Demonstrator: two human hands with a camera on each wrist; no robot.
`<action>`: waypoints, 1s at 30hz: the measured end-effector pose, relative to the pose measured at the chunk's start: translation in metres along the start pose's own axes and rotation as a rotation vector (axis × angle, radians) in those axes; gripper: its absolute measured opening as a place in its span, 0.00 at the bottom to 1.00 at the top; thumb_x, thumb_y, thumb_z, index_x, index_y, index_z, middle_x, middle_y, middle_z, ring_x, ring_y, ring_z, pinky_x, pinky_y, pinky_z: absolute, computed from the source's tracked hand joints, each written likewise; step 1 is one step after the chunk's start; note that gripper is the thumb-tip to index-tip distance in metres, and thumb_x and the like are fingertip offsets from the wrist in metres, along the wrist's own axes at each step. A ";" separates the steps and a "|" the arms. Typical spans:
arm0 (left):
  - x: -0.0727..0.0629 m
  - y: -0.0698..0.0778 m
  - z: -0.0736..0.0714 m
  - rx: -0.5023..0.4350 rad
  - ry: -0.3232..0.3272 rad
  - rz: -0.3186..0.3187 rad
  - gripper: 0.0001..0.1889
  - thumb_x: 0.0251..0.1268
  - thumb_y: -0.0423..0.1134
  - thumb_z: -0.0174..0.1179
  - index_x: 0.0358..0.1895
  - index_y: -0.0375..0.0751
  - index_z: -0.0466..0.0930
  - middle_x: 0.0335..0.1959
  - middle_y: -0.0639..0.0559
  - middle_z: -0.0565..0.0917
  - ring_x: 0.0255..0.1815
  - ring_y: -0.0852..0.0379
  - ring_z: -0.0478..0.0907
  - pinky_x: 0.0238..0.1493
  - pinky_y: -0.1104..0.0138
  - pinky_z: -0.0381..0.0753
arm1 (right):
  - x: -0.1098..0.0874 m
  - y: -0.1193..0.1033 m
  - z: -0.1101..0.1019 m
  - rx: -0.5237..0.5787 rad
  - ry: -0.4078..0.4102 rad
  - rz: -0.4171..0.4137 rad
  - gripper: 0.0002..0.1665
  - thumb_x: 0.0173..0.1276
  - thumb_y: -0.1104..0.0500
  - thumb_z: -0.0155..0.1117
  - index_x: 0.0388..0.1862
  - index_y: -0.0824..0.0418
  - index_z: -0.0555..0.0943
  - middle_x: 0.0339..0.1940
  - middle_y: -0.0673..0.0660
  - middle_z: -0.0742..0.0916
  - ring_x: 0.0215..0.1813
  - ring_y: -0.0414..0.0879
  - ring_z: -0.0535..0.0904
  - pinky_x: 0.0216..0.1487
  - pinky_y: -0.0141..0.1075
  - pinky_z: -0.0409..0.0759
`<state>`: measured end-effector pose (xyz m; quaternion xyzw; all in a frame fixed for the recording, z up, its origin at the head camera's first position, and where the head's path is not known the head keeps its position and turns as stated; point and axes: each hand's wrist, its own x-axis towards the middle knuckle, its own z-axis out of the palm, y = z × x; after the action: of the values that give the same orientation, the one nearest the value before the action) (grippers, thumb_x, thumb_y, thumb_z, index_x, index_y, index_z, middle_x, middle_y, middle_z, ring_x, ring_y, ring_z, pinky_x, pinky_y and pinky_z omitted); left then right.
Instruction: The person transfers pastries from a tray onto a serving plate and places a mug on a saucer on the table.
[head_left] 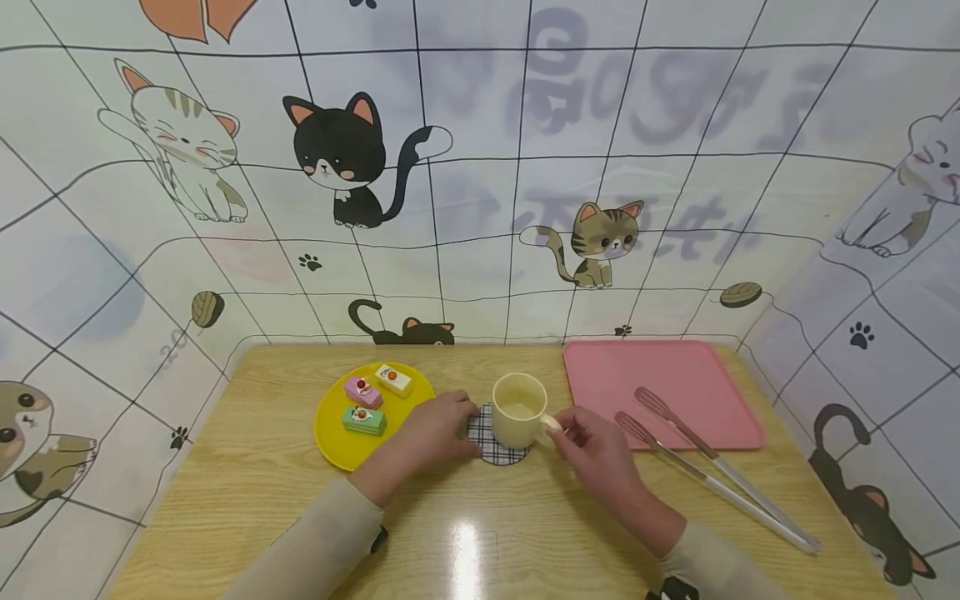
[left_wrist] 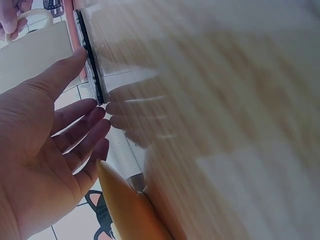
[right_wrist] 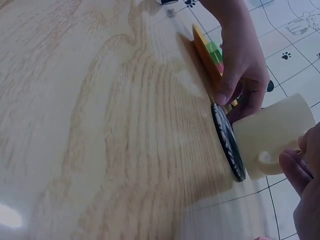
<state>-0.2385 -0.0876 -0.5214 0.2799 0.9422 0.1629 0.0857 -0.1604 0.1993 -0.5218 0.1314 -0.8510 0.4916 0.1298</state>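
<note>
A cream mug (head_left: 519,412) is over a round black-and-white checked coaster (head_left: 501,454) at the middle of the table; I cannot tell whether its whole base rests there. My right hand (head_left: 600,454) pinches the mug's handle from the right, as the right wrist view also shows. On the other side, my left hand (head_left: 431,433) is at the coaster's left edge, with the thumb touching or almost touching its rim. In the left wrist view the left hand's fingers (left_wrist: 82,135) are extended and loosely bent, holding nothing, beside the coaster's edge (left_wrist: 90,60).
Left of the coaster is a yellow plate (head_left: 330,446) bearing pink, white and green toy cakes (head_left: 364,419). A pink tray (head_left: 622,367) lies at the back right, with metal-handled tongs (head_left: 720,479) resting across its front edge. Cat-print cloth surrounds the wooden table (head_left: 247,467).
</note>
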 end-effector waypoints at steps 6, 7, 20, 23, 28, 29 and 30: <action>0.000 0.000 -0.001 0.004 0.005 0.006 0.33 0.60 0.57 0.84 0.64 0.44 0.88 0.55 0.53 0.85 0.56 0.53 0.82 0.61 0.57 0.87 | -0.001 0.000 0.004 0.008 -0.006 0.001 0.08 0.74 0.67 0.78 0.45 0.56 0.88 0.27 0.54 0.90 0.27 0.39 0.84 0.24 0.34 0.85; 0.000 0.000 -0.002 0.005 0.005 0.006 0.33 0.60 0.57 0.84 0.64 0.44 0.88 0.55 0.53 0.85 0.56 0.53 0.82 0.62 0.57 0.87 | -0.001 0.000 0.005 0.010 -0.005 0.004 0.08 0.74 0.67 0.78 0.45 0.56 0.88 0.27 0.53 0.90 0.27 0.39 0.84 0.24 0.34 0.85; 0.000 0.000 -0.001 0.002 0.006 0.005 0.33 0.61 0.57 0.84 0.65 0.45 0.87 0.57 0.53 0.86 0.59 0.52 0.83 0.66 0.55 0.86 | -0.004 0.002 0.014 0.021 -0.007 0.029 0.08 0.73 0.67 0.78 0.45 0.58 0.88 0.27 0.52 0.89 0.27 0.39 0.83 0.23 0.32 0.82; 0.000 0.000 -0.001 0.002 0.006 0.001 0.33 0.60 0.57 0.84 0.64 0.45 0.88 0.57 0.54 0.86 0.59 0.52 0.83 0.66 0.56 0.85 | -0.004 0.001 0.014 0.019 -0.015 0.043 0.08 0.73 0.67 0.78 0.45 0.57 0.88 0.26 0.49 0.88 0.26 0.39 0.83 0.22 0.33 0.81; 0.000 0.000 0.000 0.003 0.008 0.002 0.33 0.60 0.57 0.84 0.64 0.45 0.88 0.56 0.54 0.85 0.58 0.53 0.82 0.65 0.56 0.86 | -0.003 -0.002 0.014 0.017 -0.034 0.070 0.08 0.74 0.66 0.78 0.44 0.55 0.88 0.26 0.47 0.88 0.26 0.40 0.83 0.22 0.33 0.82; 0.000 0.000 0.000 0.004 0.009 0.001 0.32 0.60 0.57 0.84 0.64 0.45 0.88 0.56 0.54 0.85 0.58 0.53 0.82 0.65 0.56 0.86 | -0.003 -0.003 0.015 0.019 -0.037 0.074 0.08 0.74 0.66 0.78 0.44 0.55 0.88 0.26 0.48 0.88 0.26 0.40 0.83 0.23 0.33 0.82; 0.000 0.000 0.000 0.005 0.010 0.000 0.32 0.60 0.57 0.84 0.64 0.45 0.88 0.56 0.54 0.85 0.58 0.53 0.82 0.65 0.56 0.86 | -0.003 -0.003 0.015 0.021 -0.039 0.078 0.08 0.74 0.66 0.78 0.44 0.55 0.88 0.26 0.48 0.88 0.26 0.40 0.83 0.23 0.33 0.82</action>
<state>-0.2383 -0.0878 -0.5215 0.2791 0.9431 0.1620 0.0804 -0.1579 0.1851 -0.5273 0.1090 -0.8527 0.5025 0.0925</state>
